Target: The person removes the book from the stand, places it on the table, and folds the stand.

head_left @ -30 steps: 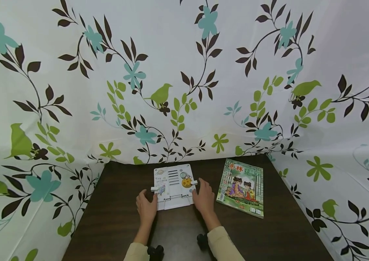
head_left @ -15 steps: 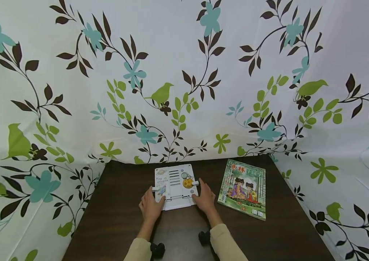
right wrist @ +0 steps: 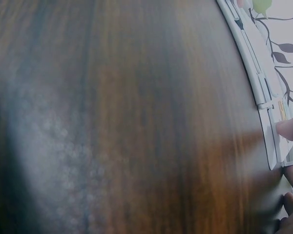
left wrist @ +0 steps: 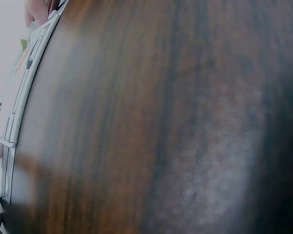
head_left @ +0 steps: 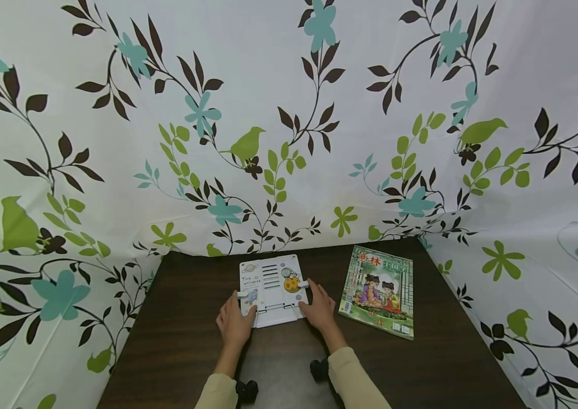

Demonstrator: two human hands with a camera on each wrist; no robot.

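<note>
A white folding book stand (head_left: 271, 284) printed "Tiny universe", with slots down its middle and cartoon planets, lies folded flat on the dark wooden table. My left hand (head_left: 236, 325) holds its lower left side, thumb over the front corner and fingers along the outer edge. On the opposite side my right hand (head_left: 322, 311) grips the lower right in the same way. In the left wrist view the stand's front edge (left wrist: 27, 90) runs down the left margin. The right wrist view has my right thumb (right wrist: 292, 127) on the stand's face, other fingers beside and below the edge.
A green illustrated magazine (head_left: 378, 292) lies to the right of my right hand. White cloth (head_left: 289, 187) with leaves and birds hangs behind the table (head_left: 176, 341) and along its sides. Dark wrist devices (head_left: 247, 392) sit at both sleeves.
My left hand has moved in to the right, its thumb now over the stand's lower left corner. The right hand keeps its hold, and the stand has barely moved.
</note>
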